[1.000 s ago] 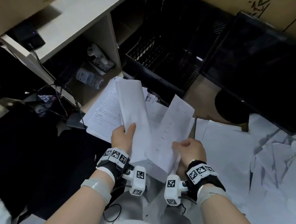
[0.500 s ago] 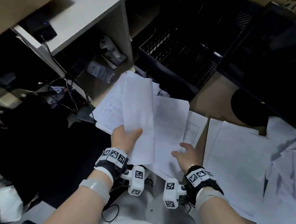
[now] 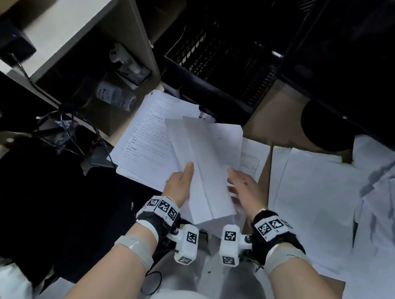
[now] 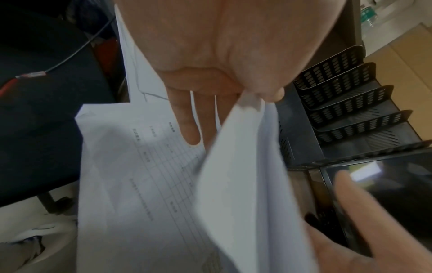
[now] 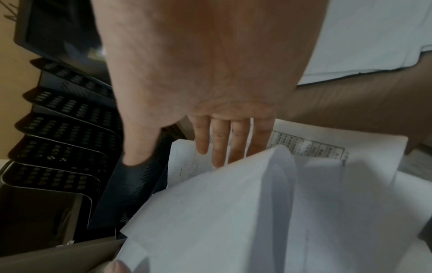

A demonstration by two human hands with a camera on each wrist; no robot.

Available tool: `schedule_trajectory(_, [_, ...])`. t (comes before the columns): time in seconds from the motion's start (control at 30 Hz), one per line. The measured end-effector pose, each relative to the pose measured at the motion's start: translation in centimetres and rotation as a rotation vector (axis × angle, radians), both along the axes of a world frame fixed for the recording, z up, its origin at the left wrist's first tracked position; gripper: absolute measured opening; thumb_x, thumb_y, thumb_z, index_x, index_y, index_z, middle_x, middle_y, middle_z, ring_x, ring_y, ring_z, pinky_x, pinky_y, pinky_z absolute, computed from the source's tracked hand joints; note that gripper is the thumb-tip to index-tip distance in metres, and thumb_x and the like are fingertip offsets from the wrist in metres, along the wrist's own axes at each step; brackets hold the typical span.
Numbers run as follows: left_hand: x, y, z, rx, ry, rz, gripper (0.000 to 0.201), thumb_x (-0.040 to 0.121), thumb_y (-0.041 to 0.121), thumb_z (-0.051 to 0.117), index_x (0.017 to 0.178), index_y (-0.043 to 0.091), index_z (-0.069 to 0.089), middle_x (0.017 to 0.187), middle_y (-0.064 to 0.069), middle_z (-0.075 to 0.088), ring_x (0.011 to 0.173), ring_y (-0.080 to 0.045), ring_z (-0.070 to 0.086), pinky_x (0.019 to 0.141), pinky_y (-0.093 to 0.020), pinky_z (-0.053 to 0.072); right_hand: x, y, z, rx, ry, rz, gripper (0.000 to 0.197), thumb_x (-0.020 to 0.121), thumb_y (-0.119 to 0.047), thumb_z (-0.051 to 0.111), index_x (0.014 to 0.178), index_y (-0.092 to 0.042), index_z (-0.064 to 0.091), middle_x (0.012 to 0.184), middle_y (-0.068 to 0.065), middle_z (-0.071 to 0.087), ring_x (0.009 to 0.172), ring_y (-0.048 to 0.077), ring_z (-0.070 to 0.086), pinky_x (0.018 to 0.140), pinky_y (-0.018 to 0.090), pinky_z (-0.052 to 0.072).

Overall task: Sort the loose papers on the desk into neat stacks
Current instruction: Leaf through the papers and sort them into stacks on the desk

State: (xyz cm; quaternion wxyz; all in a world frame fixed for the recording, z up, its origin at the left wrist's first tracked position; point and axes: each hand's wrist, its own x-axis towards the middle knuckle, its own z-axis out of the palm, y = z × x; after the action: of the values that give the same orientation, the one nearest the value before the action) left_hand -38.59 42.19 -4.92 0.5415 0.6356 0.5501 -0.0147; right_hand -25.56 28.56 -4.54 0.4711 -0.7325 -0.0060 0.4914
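My left hand [image 3: 181,181] grips a bundle of white sheets [image 3: 203,168] near its lower edge. In the left wrist view the thumb pinches the sheets [image 4: 238,184] against the fingers [image 4: 187,127]. My right hand [image 3: 244,190] is beside the bundle's right edge with its fingers [image 5: 219,144] straight, holding nothing. The bundle hangs over a stack of printed pages [image 3: 146,138] on the desk's left part. More loose white sheets [image 3: 313,193] lie spread to the right, and crumpled ones [image 3: 391,195] lie farther right.
A black mesh file tray [image 3: 218,57] stands behind the stack, with a dark monitor [image 3: 373,61] on its round base [image 3: 324,128] to the right. A shelf unit [image 3: 90,3] on the left holds a water bottle [image 3: 115,96]. Cables [image 3: 70,129] hang by the desk's left edge.
My right hand let go of the sheet it held upright, which came to lie flat. The hand now has straight fingers at the bundle's right edge. The left-hand bundle tilted right over that sheet.
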Motion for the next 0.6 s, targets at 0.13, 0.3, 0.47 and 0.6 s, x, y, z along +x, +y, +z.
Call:
schedule_trajectory(0.13, [-0.2, 0.4, -0.1, -0.009, 0.002, -0.107, 0.058, 0.098, 0.058, 0.043, 0.068, 0.012, 0.061, 0.071, -0.003, 0.064, 0.073, -0.023, 0.060, 0.071, -0.031, 0.044, 1.1, -0.6, -0.1, -0.039, 0.014, -0.028, 0.086, 0.060, -0.093, 0.055, 0.126, -0.037, 0.055, 0.124, -0.011, 0.062, 0.111, 0.010, 0.060, 0.100, 0.041, 0.048])
schedule_trajectory(0.3, [-1.2, 1.4, -0.7, 0.010, 0.079, -0.087, 0.034, 0.093, 0.028, 0.058, 0.062, 0.014, 0.058, 0.065, -0.001, 0.060, 0.070, -0.023, 0.058, 0.065, -0.027, 0.042, 0.8, -0.1, -0.8, -0.137, -0.005, 0.036, 0.093, 0.081, -0.074, 0.057, 0.152, -0.020, 0.033, 0.154, -0.001, 0.039, 0.136, 0.022, 0.042, 0.110, 0.036, 0.032])
schedule_trajectory(0.47, [-2.2, 1.8, -2.1, -0.028, 0.152, -0.048, 0.038, 0.094, 0.024, 0.056, 0.058, 0.013, 0.049, 0.058, 0.000, 0.050, 0.059, -0.019, 0.050, 0.056, -0.025, 0.036, 0.5, 0.9, -3.3, -0.221, -0.056, 0.061, 0.068, 0.092, -0.054, 0.053, 0.143, -0.010, 0.046, 0.145, 0.005, 0.049, 0.131, 0.025, 0.048, 0.104, 0.032, 0.035])
schedule_trajectory(0.6, [-2.3, 1.5, -3.0, -0.070, 0.125, -0.025, 0.035, 0.081, 0.038, 0.057, 0.064, 0.007, 0.054, 0.065, -0.006, 0.055, 0.065, -0.023, 0.054, 0.065, -0.031, 0.043, 0.4, 0.7, -4.1, -0.263, -0.134, 0.092, 0.032, 0.087, -0.030, 0.064, 0.115, -0.014, 0.066, 0.105, 0.003, 0.068, 0.095, 0.019, 0.063, 0.090, 0.030, 0.050])
